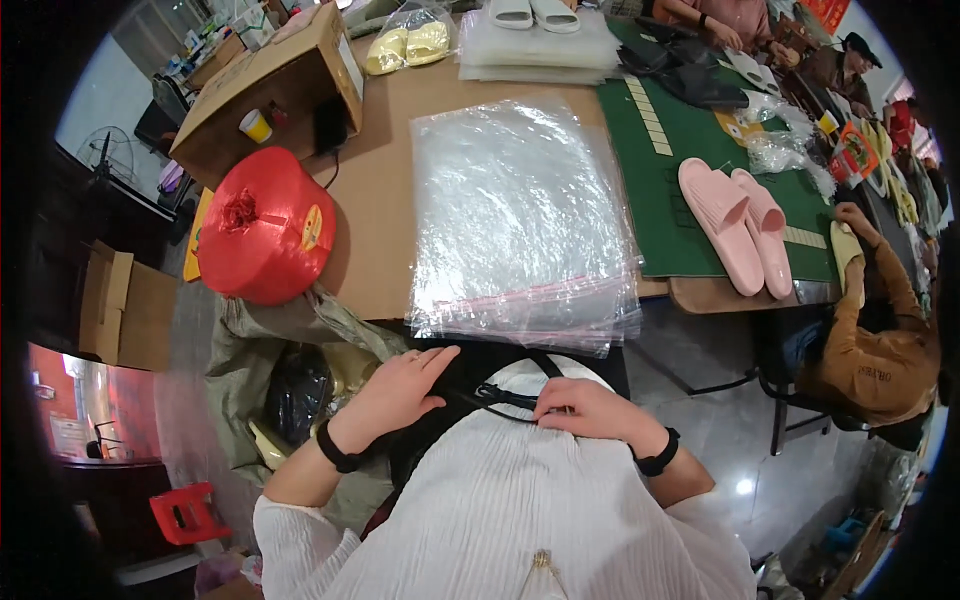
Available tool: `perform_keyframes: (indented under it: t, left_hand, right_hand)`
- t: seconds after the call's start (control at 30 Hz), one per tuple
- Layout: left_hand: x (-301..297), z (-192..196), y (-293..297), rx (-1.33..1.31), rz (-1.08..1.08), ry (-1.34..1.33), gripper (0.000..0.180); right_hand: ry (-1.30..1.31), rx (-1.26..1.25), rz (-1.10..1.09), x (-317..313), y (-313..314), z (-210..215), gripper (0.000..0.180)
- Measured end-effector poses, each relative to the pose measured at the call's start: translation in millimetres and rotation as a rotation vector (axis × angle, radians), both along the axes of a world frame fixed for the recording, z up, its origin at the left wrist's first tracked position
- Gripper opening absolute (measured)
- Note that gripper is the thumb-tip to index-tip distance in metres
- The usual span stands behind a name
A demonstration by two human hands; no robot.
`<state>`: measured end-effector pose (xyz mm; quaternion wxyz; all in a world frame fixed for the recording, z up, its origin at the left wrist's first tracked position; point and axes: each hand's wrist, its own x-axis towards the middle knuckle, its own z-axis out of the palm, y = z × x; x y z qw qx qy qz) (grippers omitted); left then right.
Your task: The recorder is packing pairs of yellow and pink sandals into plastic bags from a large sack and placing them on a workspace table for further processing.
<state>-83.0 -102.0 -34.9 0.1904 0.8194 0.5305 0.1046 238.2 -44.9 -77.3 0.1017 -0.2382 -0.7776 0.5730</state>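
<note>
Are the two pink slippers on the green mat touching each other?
Touching. The head view shows the two pink slippers side by side on the green mat, their inner edges meeting with no gap visible.

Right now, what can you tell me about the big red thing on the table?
The big red roll is a fat, rounded spool of what looks like shiny red plastic twine, gathered into a crinkled knot at its middle. A small round yellow sticker sits on its right side. It rests at the left edge of the brown cardboard-covered table, in front of an open cardboard box, and overhangs a grey sack below. No hand touches it.
</note>
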Motion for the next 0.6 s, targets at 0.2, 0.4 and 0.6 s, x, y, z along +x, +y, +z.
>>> perform_keyframes:
  t: [0.2,0.4,0.6]
  left_hand:
    - [-21.0,0.3,6.1,-0.243,-0.024,0.032,0.042]
    - [-26.5,19.7,10.2,-0.227,0.129,-0.050,0.029]
    - [-10.4,-6.7,11.4,-0.164,-0.004,-0.069,0.023]
  right_hand:
    - [-0.061,0.003,-0.133,4.6,14.9,0.4,0.016]
    - [-0.175,0.077,-0.098,-10.9,25.4,-22.8,0.024]
    - [-0.476,0.148,0.112,-24.9,31.6,-25.5,0.030]
